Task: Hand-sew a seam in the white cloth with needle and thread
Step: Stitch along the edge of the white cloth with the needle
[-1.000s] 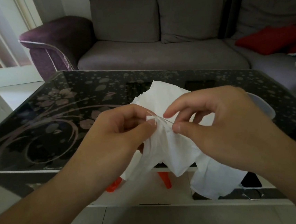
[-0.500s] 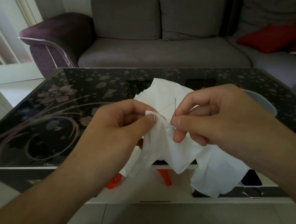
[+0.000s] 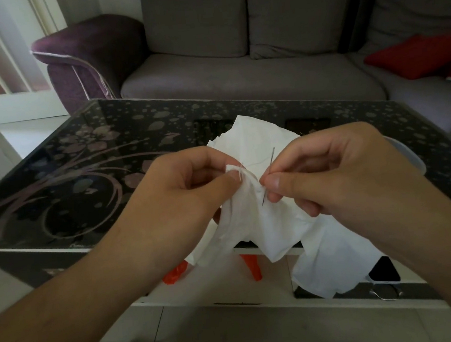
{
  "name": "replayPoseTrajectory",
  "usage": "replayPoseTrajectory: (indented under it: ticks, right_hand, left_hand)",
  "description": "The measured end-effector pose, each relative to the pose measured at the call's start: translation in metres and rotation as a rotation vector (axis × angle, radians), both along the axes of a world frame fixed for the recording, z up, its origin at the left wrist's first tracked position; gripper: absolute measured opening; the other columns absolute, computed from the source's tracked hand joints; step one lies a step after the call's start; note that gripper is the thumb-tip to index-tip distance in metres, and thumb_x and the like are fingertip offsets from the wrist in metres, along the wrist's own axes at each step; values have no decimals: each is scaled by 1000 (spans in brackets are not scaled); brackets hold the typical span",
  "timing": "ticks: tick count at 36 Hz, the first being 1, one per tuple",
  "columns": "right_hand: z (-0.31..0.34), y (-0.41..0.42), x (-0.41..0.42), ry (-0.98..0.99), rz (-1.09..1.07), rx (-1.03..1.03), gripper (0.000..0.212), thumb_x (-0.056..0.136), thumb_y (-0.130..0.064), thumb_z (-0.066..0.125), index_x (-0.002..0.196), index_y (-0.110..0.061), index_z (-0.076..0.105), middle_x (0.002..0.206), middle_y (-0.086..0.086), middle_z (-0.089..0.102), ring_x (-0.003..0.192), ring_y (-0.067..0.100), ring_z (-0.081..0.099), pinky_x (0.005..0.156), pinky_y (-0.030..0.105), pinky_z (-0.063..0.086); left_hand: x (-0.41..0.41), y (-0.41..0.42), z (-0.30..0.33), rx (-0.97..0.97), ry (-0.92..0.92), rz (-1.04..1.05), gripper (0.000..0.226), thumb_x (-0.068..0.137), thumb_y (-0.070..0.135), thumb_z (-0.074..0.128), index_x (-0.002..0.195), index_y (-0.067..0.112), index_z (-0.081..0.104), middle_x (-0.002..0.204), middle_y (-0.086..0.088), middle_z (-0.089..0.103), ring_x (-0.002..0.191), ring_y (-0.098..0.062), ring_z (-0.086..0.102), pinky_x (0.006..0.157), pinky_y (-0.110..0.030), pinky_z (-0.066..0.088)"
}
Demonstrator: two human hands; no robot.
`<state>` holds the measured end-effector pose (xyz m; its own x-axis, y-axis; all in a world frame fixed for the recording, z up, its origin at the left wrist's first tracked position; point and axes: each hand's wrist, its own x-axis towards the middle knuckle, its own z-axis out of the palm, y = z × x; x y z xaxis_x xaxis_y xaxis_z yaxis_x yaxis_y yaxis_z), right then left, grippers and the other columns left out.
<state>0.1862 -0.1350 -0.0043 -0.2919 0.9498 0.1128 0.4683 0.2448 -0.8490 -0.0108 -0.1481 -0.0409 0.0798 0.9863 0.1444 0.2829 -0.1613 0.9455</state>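
Needle pinched mid-shaft between right hand thumb and forefinger, long axis near upright, tip down into white cloth just right of the left hand's grip. Left hand clamped on the folded edge, thread barely visible between. All held up above the table, sofa behind.

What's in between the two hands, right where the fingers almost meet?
Between the left hand and the right hand sits a bunched fold of the white cloth, with the needle standing slanted across it. The head view shows this.
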Motion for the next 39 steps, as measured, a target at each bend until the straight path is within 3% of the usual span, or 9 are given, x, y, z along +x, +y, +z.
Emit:
replayPoseTrajectory:
  ticks: [7, 11, 15, 18, 22, 29, 35, 39]
  right_hand:
    - [0, 1, 0, 11, -7, 23, 16, 85, -12, 78, 76, -25, 81, 72, -8, 77, 51, 0, 62, 50, 13, 47]
    - [-5, 1, -1, 23, 5, 19, 15, 86, -15, 77, 76, -25, 81, 74, -6, 77, 48, 19, 61, 53, 16, 48]
    - [-7, 2, -2, 40, 2, -30, 14, 87, -16, 77, 76, -24, 81, 75, -5, 78, 49, 24, 59, 55, 22, 48]
    - [-8, 2, -3, 62, -4, -94, 13, 88, -14, 77, 77, -21, 81, 76, -3, 78, 51, 23, 56, 55, 24, 46]
    - [-6, 1, -3, 86, -13, -161, 11, 86, -15, 77, 76, -18, 81, 78, 0, 78, 55, 24, 54, 48, 13, 41]
    - [-7, 4, -4, 128, -52, -288, 13, 87, -9, 75, 76, -14, 81, 79, 7, 78, 51, 22, 51, 41, 22, 37]
    - [-8, 6, -4, 126, -73, -375, 9, 85, -8, 76, 77, -9, 80, 77, 12, 77, 50, 20, 46, 40, 21, 35]
    - [-10, 8, -4, 135, -73, -419, 8, 83, -6, 76, 75, -4, 78, 69, 13, 72, 46, 17, 43, 39, 21, 33]
  left_hand:
    - [1, 0, 0, 7, -4, 7, 15, 98, 17, 63, 95, 24, 76, 88, 11, 79, 82, -6, 75, 73, -14, 59]
    - [1, 0, -1, 10, -6, 0, 14, 97, 18, 64, 95, 23, 76, 88, 9, 79, 83, -8, 76, 73, -16, 60]
    - [1, 0, -1, 10, -10, 7, 14, 98, 17, 64, 95, 22, 76, 87, 10, 79, 82, -7, 76, 70, -15, 59]
    - [0, 0, -2, 8, -1, 9, 15, 98, 17, 63, 97, 23, 77, 89, 10, 79, 84, -8, 76, 74, -19, 62]
    - [1, 1, -2, 16, 13, 30, 14, 97, 19, 64, 98, 24, 77, 90, 10, 79, 84, -9, 76, 74, -21, 62]
    - [1, -1, -2, 19, 1, 50, 13, 98, 19, 64, 97, 23, 76, 88, 9, 79, 81, -9, 76, 73, -20, 62]
    - [2, 0, -2, 26, 0, 77, 12, 97, 20, 65, 96, 26, 75, 87, 13, 79, 78, -5, 76, 72, -15, 60]
    - [1, 1, -3, 27, 1, 89, 12, 98, 18, 65, 98, 23, 75, 88, 11, 79, 81, -7, 76, 73, -20, 62]
